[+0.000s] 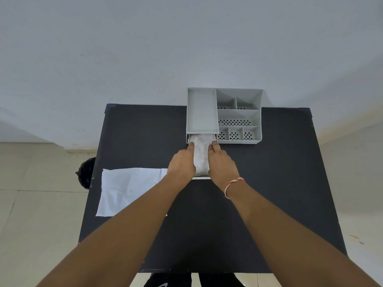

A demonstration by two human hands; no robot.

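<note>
A grey plastic organiser [238,114] with several compartments stands at the far edge of the black table [269,183]. Its lower drawer [202,177] is pulled out toward me. A folded white cloth [201,156] lies in the drawer, its far end under the organiser's top tray. My left hand [182,162] lies along the cloth's left side and my right hand [221,162] along its right side, fingers extended forward against it. The fingertips reach the organiser's front edge. A red and white thread bracelet is on my right wrist.
A second white cloth [128,189] lies flat on the table's left part, partly under my left forearm. A dark round object [86,172] sits on the floor beside the table's left edge. A pale wall rises behind the table.
</note>
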